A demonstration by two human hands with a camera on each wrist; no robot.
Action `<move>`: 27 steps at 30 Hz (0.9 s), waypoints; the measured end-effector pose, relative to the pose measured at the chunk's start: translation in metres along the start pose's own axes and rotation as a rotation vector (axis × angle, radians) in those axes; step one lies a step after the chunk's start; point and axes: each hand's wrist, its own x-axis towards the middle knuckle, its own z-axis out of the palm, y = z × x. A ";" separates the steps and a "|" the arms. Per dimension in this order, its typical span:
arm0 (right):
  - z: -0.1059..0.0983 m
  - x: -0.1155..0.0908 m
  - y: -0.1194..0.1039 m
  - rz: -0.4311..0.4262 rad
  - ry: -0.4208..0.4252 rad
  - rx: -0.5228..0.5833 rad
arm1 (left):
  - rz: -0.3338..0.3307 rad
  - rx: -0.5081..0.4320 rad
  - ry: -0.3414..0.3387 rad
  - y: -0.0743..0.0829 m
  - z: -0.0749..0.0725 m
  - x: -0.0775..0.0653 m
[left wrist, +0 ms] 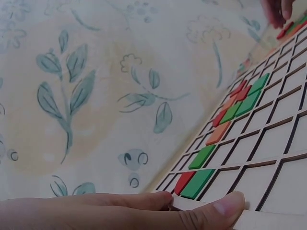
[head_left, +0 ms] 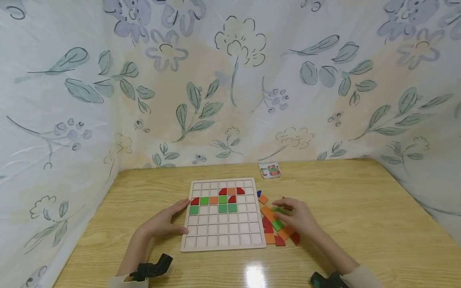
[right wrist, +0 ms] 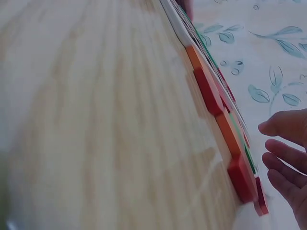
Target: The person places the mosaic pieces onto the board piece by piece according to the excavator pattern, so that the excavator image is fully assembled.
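A square wooden grid board (head_left: 212, 241) lies on the table with red, orange and green pieces in its upper cells, among them a dark green square (head_left: 193, 210). At the board's left edge, my left hand (head_left: 162, 222) rests with fingertips and thumb spread apart along the rim. Loose flat pieces, such as an orange one (head_left: 267, 214) and a bright green one (head_left: 278, 225), lie in a heap right of the board. My right hand (head_left: 301, 218) hovers over this heap, fingers loosely bent. Between its separated fingers (right wrist: 283, 125) no piece shows in the right wrist view.
A small card (head_left: 269, 170) with a coloured pattern lies behind the board. The wooden table (head_left: 345, 184) meets a flower-printed cloth (head_left: 237, 80) at the back and sides. A dark blue piece (head_left: 259, 193) sits by the board's right edge.
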 end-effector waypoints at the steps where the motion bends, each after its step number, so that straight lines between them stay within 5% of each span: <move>1: -0.002 0.000 0.001 0.008 0.001 -0.003 | 0.000 -0.003 0.000 0.000 0.000 0.000; 14: -0.013 -0.001 0.008 -0.188 -0.165 -0.087 | -0.023 -0.027 0.006 -0.002 0.001 0.001; 27: -0.015 0.000 0.013 -0.092 -0.186 -0.097 | -0.023 -0.047 0.007 -0.003 0.003 0.001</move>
